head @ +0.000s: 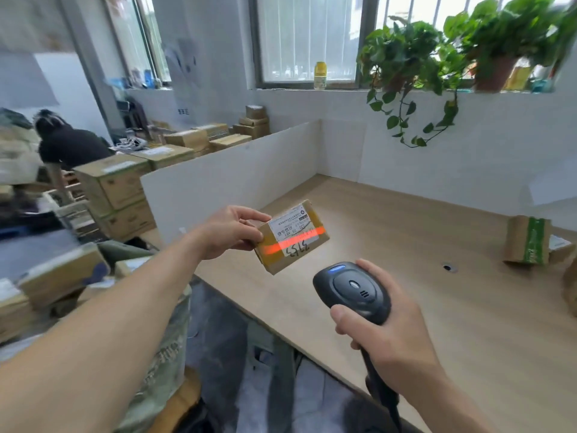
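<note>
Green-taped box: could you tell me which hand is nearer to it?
Right. The right hand grips the scanner left of the box; the left hand holds a parcel farther left.

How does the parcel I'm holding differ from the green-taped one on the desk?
The held parcel is in the left hand, under a red scan line; the green-taped parcel lies on the desk. The held parcel shows handwritten digits, the green-taped parcel none visible. Both are brown cardboard.

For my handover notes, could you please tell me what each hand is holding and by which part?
The left hand pinches a small parcel at its left end; the right hand grips a barcode scanner by its handle.
</note>
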`<act>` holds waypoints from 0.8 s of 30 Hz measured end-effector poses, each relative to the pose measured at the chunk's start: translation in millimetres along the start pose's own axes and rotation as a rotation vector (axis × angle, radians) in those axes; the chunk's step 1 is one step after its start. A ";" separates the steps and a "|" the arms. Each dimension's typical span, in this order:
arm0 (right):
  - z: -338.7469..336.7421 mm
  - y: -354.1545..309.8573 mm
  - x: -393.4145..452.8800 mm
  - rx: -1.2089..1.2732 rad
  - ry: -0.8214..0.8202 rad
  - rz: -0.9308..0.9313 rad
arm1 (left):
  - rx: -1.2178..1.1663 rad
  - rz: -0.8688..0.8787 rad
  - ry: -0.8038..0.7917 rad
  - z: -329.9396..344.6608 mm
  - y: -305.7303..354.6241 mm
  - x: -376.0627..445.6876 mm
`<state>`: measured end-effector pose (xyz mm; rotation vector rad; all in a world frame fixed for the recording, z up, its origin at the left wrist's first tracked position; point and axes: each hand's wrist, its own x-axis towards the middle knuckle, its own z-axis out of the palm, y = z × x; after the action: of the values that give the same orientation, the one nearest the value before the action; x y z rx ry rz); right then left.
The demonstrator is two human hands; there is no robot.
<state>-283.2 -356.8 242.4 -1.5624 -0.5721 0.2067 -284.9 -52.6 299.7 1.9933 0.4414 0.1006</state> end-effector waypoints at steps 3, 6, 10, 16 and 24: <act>56.9 -8.6 -2.5 -0.008 -0.028 -0.011 | -0.013 -0.004 0.046 -51.9 -24.1 -23.8; 105.0 -19.6 -8.4 -0.009 -0.070 -0.040 | -0.017 -0.015 0.073 -96.5 -45.4 -45.6; 154.8 -30.0 -13.6 -0.010 -0.119 -0.103 | -0.033 -0.040 0.093 -146.0 -69.3 -71.4; 203.1 -34.3 -18.0 -0.007 -0.195 -0.126 | -0.067 -0.047 0.157 -194.4 -100.2 -104.6; 246.5 -35.1 -10.0 0.025 -0.326 -0.130 | -0.072 -0.094 0.259 -233.4 -132.6 -135.0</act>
<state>-414.7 -145.4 252.5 -1.4705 -0.9197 0.3721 -506.3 150.5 304.6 1.8925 0.6868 0.3142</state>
